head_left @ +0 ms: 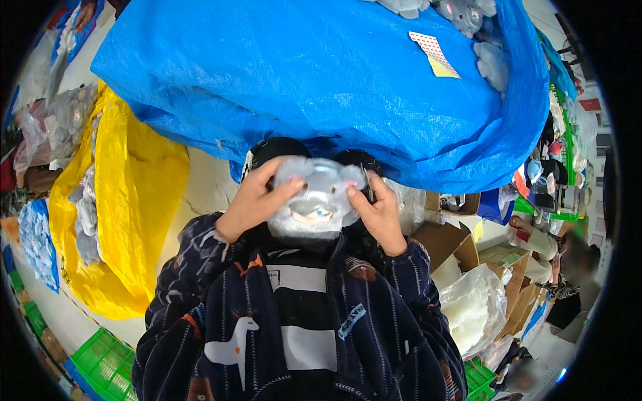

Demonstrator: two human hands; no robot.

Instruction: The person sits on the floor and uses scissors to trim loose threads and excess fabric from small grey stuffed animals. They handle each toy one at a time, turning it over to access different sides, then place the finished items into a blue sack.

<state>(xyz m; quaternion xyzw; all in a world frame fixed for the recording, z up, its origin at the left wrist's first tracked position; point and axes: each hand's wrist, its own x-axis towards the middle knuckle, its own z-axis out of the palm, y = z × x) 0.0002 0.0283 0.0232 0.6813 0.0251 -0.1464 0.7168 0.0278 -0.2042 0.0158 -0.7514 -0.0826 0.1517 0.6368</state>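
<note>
A grey plush animal head (314, 202) with dark eyes and pink in its ears is held up in front of my chest. My left hand (259, 199) grips its left side by the ear, thumb laid on the fur. My right hand (381, 214) pinches the other side near the pink ear, thumb pressed to the front. Low on its front is a pale patch, perhaps an opening, with a small blue spot; I cannot make out its details. Fingers behind the plush are partly hidden.
A large blue tarp sack (301, 87) lies ahead, with grey plush pieces (491, 63) and a red-dotted sheet (435, 53) on it. At left is a yellow sack (134, 200). Cardboard boxes (445, 244) and a clear bag of white stuffing (473, 311) stand right; a green crate (103, 364), lower left.
</note>
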